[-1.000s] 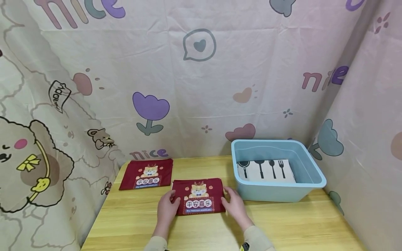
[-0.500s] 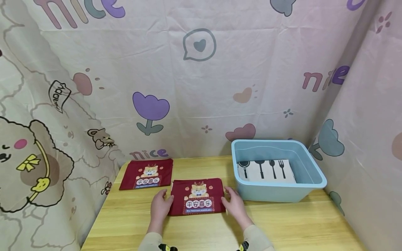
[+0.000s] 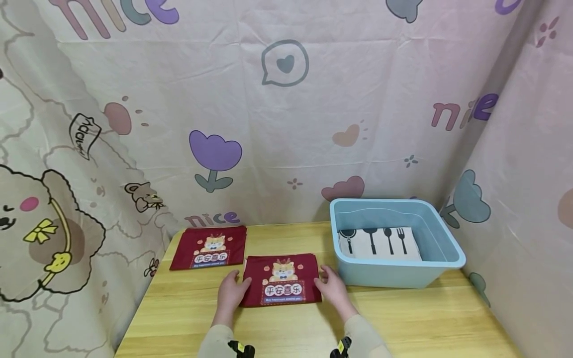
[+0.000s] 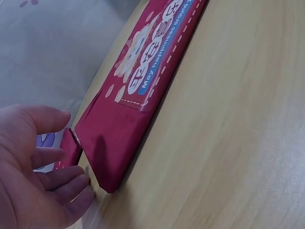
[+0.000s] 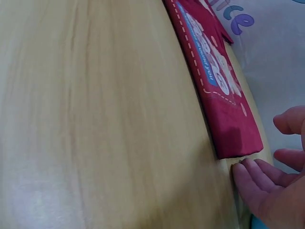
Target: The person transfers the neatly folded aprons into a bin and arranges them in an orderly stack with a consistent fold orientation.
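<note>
A folded dark red cloth [image 3: 282,279] with a cartoon animal print and white lettering lies flat on the table, between both hands. At its left edge is my left hand [image 3: 230,294], fingers loosely bent and holding nothing; in the left wrist view the fingertips [image 4: 78,183] are just off the cloth's end. On the opposite side my right hand [image 3: 333,289] stands by the right edge. The right wrist view has its fingers [image 5: 259,179] relaxed, close to the cloth's end, with nothing gripped; whether they touch it I cannot tell.
A second folded red cloth [image 3: 209,248] with the same print lies at the back left. Right of the hands stands a light blue bin [image 3: 385,272] containing a white cloth [image 3: 379,243] with black utensil prints. Patterned curtain [image 3: 286,124] surrounds the wooden table [image 3: 286,335].
My left hand has drawn back leftward from the cloth's left edge, and the cloth's lower left corner now reaches slightly further left. The right hand has barely moved.
</note>
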